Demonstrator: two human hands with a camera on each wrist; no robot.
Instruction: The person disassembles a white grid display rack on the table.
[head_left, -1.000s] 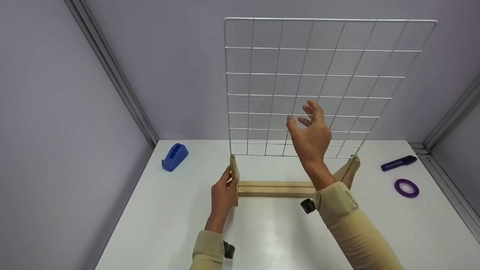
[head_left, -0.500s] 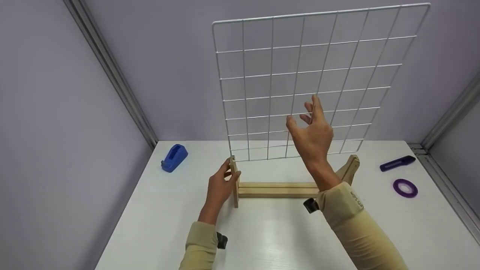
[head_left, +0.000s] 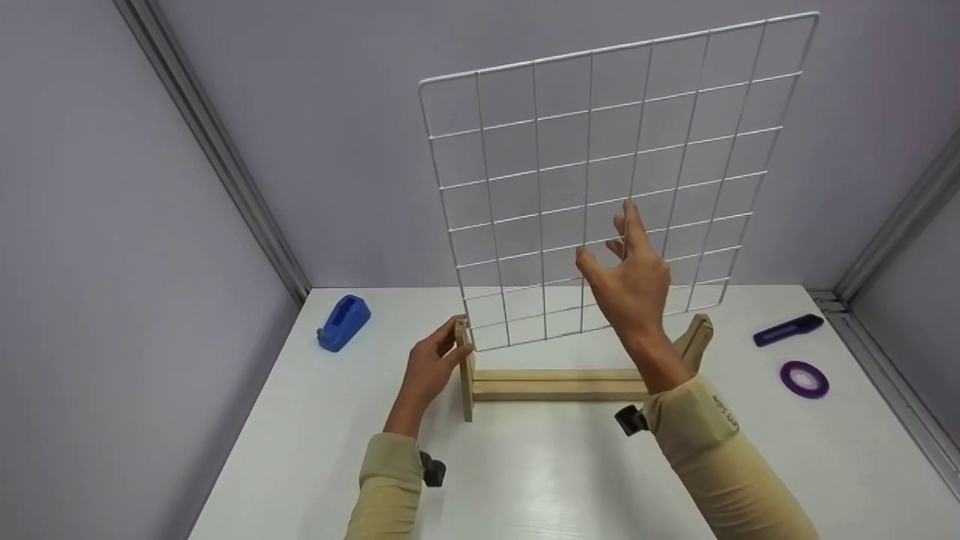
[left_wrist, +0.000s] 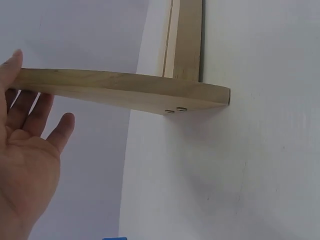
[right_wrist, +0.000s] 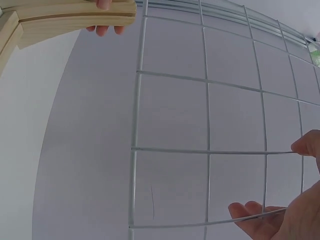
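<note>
In the head view a white wire grid panel (head_left: 536, 187) stands upright and slanted, its left side lower. My right hand (head_left: 637, 285) holds it near the middle, thumb and fingers at the wires; the right wrist view shows the thumb (right_wrist: 305, 145) on a wire and fingertips behind the mesh. Below is a wooden stand (head_left: 559, 388), a grooved crossbar between two side pieces. My left hand (head_left: 431, 367) grips the top end of its left side piece (head_left: 466, 386). The panel's lower left corner is right beside that end. Two screw heads (left_wrist: 176, 109) show on the side piece's outer face.
A blue tape dispenser (head_left: 344, 322) stands at the back left of the white table (head_left: 540, 480). At the right lie a dark purple utility knife (head_left: 787, 330) and a purple ring (head_left: 804, 379). A grey wall (head_left: 360, 150) rises behind.
The panel has tilted, its left side coming down toward the stand's left end while its upper right corner shifted left. My left hand has moved up to the side piece's top end.
</note>
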